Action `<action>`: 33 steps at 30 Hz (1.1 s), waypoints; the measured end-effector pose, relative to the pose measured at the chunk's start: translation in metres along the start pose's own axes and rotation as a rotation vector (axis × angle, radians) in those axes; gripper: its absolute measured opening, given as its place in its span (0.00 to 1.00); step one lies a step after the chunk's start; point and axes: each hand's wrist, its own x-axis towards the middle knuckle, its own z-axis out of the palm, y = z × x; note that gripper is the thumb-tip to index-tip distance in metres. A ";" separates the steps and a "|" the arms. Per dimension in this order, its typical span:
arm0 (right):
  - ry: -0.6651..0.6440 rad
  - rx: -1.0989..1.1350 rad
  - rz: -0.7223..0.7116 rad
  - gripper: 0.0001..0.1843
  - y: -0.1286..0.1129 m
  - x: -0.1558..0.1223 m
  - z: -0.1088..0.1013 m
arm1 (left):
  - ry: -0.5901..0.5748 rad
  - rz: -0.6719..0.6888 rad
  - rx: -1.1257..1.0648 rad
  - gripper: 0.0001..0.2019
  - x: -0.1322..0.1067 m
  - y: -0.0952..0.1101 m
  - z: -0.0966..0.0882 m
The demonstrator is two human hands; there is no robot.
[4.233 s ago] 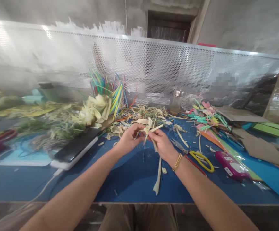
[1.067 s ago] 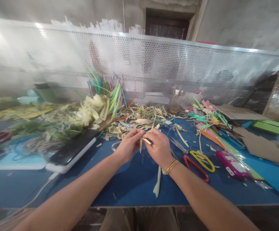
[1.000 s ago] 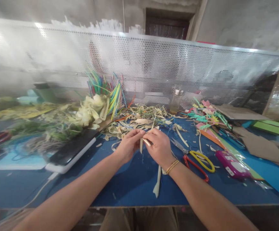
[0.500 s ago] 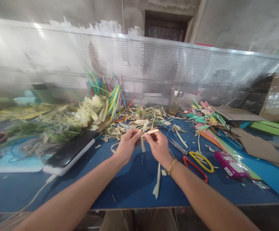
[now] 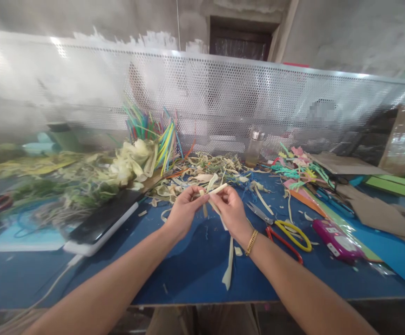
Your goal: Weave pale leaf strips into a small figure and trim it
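Pale, flat plant-like strips (image 5: 219, 189) cross one another between my two hands, above the middle of the blue table. My left hand (image 5: 186, 207) pinches them from the left with thumb and fingers closed. From the right, my right hand (image 5: 231, 207) is closed on the same strips, its thumb near my left thumb. One strip end sticks up and another hangs below the fingers. Exactly how the strips cross is hidden by my fingertips. A loose pale strip (image 5: 228, 267) lies on the table below my right hand.
Scissors (image 5: 288, 235) with red and yellow handles lie right of my hands. Beyond them is a purple case (image 5: 335, 239). A phone on a white block (image 5: 99, 225) lies left. Behind are a heap of dried strips (image 5: 209, 165), colourful pipe cleaners (image 5: 164, 144) and a glass bottle (image 5: 254, 146).
The strips have turned slightly between my fingers, and one end now shows below my right hand. My thumbs have come closer together. Both hands still hold the strips.
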 end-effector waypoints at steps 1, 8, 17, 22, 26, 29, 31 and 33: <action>0.026 -0.043 -0.041 0.14 -0.003 0.001 -0.003 | 0.012 -0.023 -0.040 0.13 0.001 0.001 -0.001; -0.004 -0.795 -0.737 0.21 -0.039 0.003 -0.029 | 0.002 -0.167 -0.182 0.14 0.006 0.009 -0.005; -0.085 -0.841 -0.686 0.06 -0.035 0.005 -0.027 | -0.076 -0.039 -0.019 0.12 0.002 0.006 -0.004; -0.036 -0.838 -0.642 0.08 -0.036 0.000 -0.021 | -0.103 0.028 0.030 0.11 0.001 0.006 -0.005; 0.031 -0.795 -0.562 0.08 -0.034 -0.004 -0.015 | -0.113 0.045 0.056 0.10 0.001 0.004 -0.004; 0.071 -0.717 -0.486 0.08 -0.029 -0.003 -0.013 | -0.101 0.075 0.139 0.11 0.000 0.002 -0.003; 0.052 -0.639 -0.423 0.09 -0.026 -0.002 -0.013 | -0.087 0.100 0.209 0.11 0.000 0.003 -0.003; 0.006 -0.540 -0.355 0.10 -0.025 0.001 -0.014 | -0.072 0.113 0.249 0.11 0.000 0.005 -0.003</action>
